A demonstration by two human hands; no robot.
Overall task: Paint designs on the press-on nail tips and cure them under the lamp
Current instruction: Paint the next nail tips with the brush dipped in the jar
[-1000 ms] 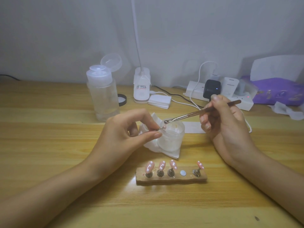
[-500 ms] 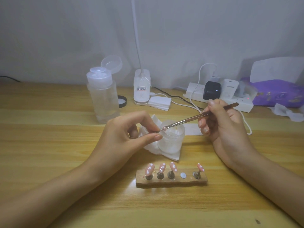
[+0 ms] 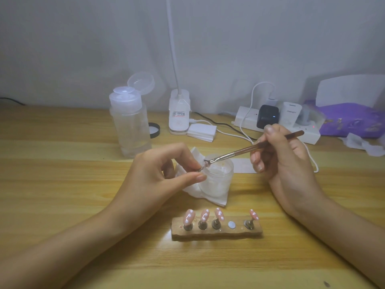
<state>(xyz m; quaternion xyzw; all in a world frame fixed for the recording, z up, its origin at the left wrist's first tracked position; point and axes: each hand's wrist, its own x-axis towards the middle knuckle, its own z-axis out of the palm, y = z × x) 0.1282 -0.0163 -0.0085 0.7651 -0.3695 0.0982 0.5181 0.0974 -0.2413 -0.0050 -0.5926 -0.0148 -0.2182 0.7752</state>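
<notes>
left hand pinching a little nail tip between thumb and forefinger, right hand holding the brush with its tip on it

Only one readable word: "PISEN", grey letters on the front of the white charger, plugged into the power strip at 2 o'clock. The sticker on the lamp base at 12 o'clock carries a barcode and red print, too blurred to read.
</notes>
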